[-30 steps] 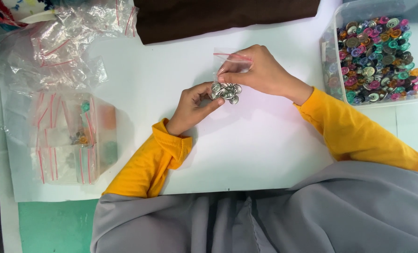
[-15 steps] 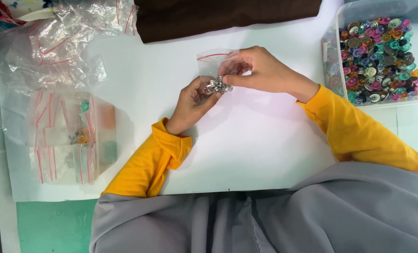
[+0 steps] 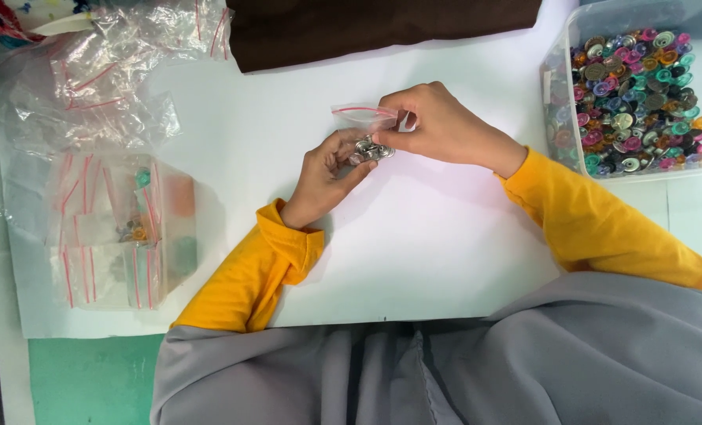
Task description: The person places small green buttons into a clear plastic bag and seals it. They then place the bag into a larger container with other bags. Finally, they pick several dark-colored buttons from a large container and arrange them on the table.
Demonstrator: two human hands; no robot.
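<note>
1. A small clear bag (image 3: 364,116) with a red strip at its mouth is being pinched at its right edge by the right hand (image 3: 437,126), whose fingers are being kept closed on it.
2. A cluster of silver buttons (image 3: 369,149) is being gripped by the fingertips of the left hand (image 3: 327,177), just under the bag.
3. The two hands are being held close together, almost touching at the fingertips, with the bag and the buttons between them.
4. The bag is being held a little above the white sheet (image 3: 414,252), near the middle of it.
5. A clear box (image 3: 559,94) full of coloured buttons is being seen well to the right of the bag.
6. A pile of empty clear bags (image 3: 91,79) is lying far to the left of the bag, and slightly higher.
7. A stack of filled bags (image 3: 123,228) is lying to the left of the bag and lower.
8. A dark brown cloth (image 3: 382,27) is lying beyond the bag, at the top edge.
</note>
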